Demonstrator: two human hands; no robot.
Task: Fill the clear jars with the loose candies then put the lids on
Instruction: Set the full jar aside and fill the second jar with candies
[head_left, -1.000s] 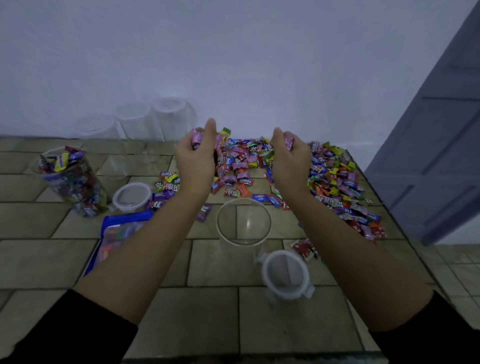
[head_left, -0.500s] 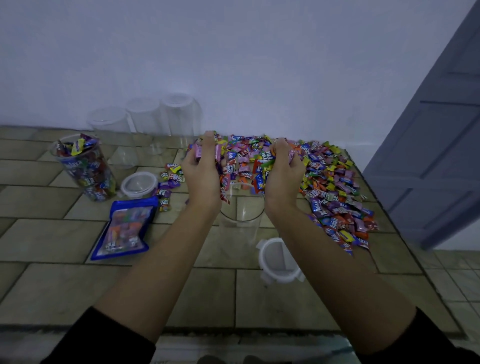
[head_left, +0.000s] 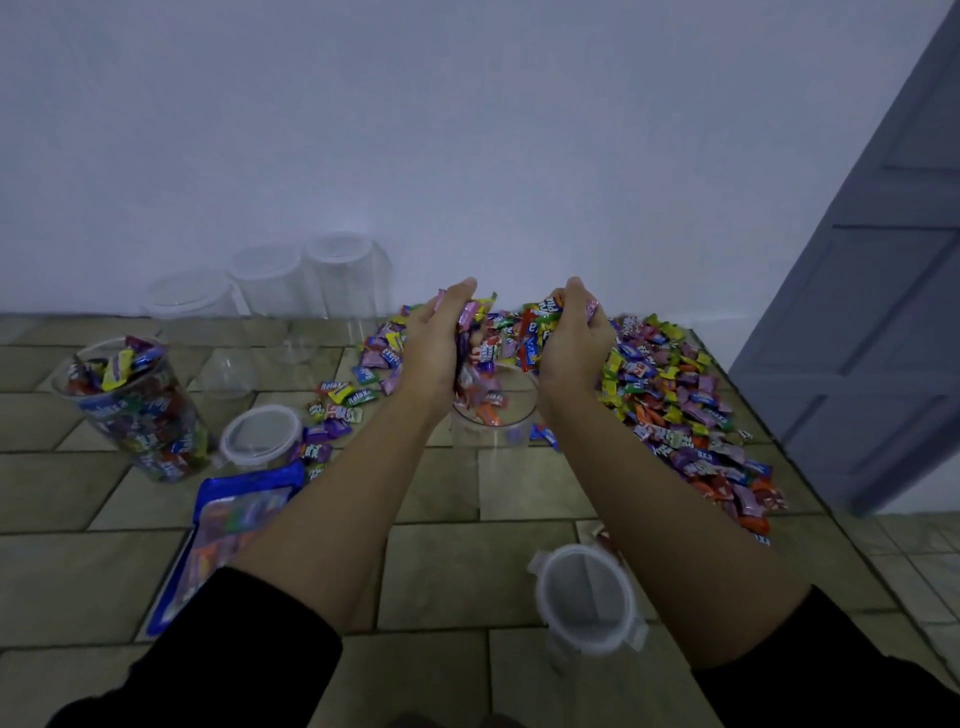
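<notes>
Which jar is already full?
The far-left jar, packed with candies to its rim. The three at the back are empty; the middle one holds few.

You have one view only: the wide-angle camera on your head looks forward and down, close over your left hand (head_left: 434, 343) and right hand (head_left: 571, 338), with candies (head_left: 675, 415) on the tiled surface (head_left: 457, 571) and the wall (head_left: 467, 130) above.

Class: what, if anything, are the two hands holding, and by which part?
The left hand and right hand hold candies, cupped from both sides between the palms, above the clear jar.
</notes>
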